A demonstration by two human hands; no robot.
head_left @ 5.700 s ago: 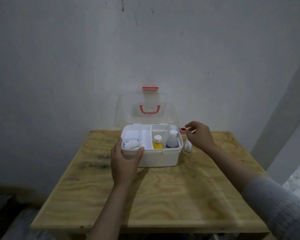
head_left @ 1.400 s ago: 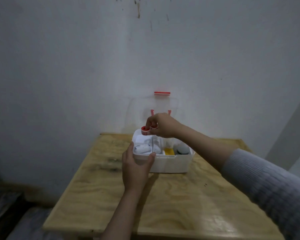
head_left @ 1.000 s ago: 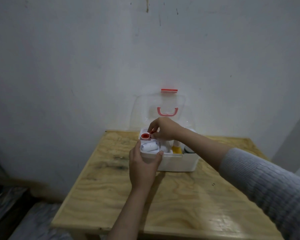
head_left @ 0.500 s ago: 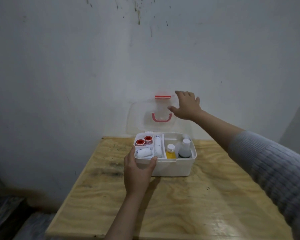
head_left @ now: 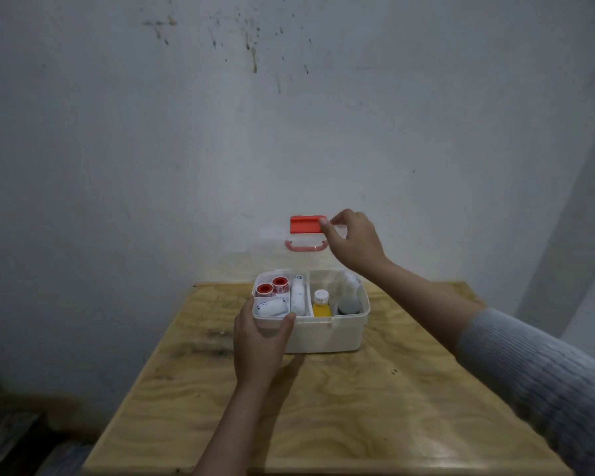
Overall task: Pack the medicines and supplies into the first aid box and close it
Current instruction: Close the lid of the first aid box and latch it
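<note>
The white first aid box (head_left: 327,333) stands open at the far middle of the wooden table (head_left: 358,407). Inside lie two red tape rolls (head_left: 272,286), two white bandage rolls (head_left: 298,298), a yellow bottle (head_left: 321,305) and a dark bottle (head_left: 349,302). Its clear lid (head_left: 272,249) stands upright with a red latch (head_left: 306,224) on top and a red handle (head_left: 304,247). My left hand (head_left: 260,341) grips the box's front left corner. My right hand (head_left: 352,242) pinches the lid's top edge just right of the latch.
A stained white wall (head_left: 220,132) rises directly behind the box. A grey pillar (head_left: 571,235) stands at the right. The table's front edge runs near the bottom of the view, with dark clutter (head_left: 11,438) on the floor at the left.
My right hand put the second red tape roll into the box, then rose to the lid's top edge and took hold beside the latch. The left hand kept holding the box.
</note>
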